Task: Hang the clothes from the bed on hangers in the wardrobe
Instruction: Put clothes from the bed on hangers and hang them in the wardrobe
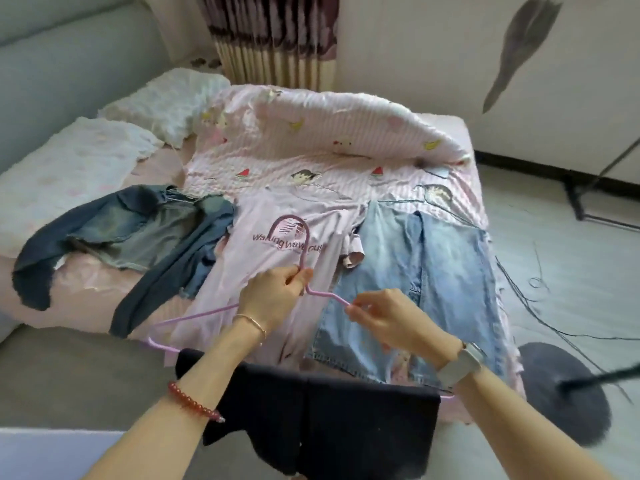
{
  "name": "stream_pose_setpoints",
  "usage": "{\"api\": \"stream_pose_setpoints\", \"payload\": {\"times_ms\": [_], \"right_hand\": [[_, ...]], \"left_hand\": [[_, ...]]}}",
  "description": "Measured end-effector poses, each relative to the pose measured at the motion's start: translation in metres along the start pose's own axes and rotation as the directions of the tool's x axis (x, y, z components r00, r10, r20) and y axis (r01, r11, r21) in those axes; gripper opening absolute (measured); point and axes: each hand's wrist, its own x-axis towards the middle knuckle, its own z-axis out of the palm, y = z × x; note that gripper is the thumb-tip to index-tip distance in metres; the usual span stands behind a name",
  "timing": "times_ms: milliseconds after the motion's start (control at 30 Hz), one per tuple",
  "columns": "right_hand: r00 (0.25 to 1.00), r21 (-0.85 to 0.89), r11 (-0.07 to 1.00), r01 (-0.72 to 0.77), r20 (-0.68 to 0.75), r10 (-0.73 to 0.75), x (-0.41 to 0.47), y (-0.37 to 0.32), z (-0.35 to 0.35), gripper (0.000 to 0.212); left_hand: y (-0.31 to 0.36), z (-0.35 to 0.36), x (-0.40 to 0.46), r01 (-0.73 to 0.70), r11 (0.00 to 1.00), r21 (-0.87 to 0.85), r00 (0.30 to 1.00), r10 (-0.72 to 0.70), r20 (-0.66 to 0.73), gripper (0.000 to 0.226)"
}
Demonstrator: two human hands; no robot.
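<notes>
We hold a thin pink plastic-coated wire hanger point(242, 308) above the bed, our left hand point(273, 294) curled round its neck just below the hook and our right hand point(375, 315) pinching the right shoulder arm between thumb and fingertips. A dark navy garment point(325, 410) already drapes over the hanger's bottom bar, hanging toward us, and it looks bunched toward the middle. To do this step well, we judge that we should keep the neck steady with the left hand while the right evens the cloth along the bar, so both halves hang in balance before we lift; a lopsided drape would likely slide off on the way to the wardrobe, which is not in view. Still on the bed lie a pale pink printed T-shirt point(277, 244) directly under the hanger, light blue denim jeans point(426, 271) to its right, and a dark grey-blue denim jacket point(138, 237) to its left, all on a pink striped cartoon-print quilt point(329, 140). The hook hovers close over the T-shirt and might snag it as we lift. Loose dark threads point(533, 282) trail off the bed's right edge onto the floor, beside a dark grey round rug point(568, 417).
</notes>
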Motion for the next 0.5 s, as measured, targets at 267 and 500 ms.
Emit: {"api": "stream_pose_setpoints", "payload": {"times_ms": [267,500], "right_hand": [[0.790,-0.014,0.990,-0.139,-0.604,0.102,-0.035,0.069,-0.103,0.011],[0.595,-0.111,0.980,-0.165,-0.803,0.010,-0.009,0.158,-0.172,0.010]], "left_hand": [[0.131,0.060,0.080,-0.318,0.937,-0.142,0.944,0.327,0.047,0.038],[0.207,0.125,0.170,-0.412,0.893,-0.180,0.901,0.429,0.064,0.041]]}}
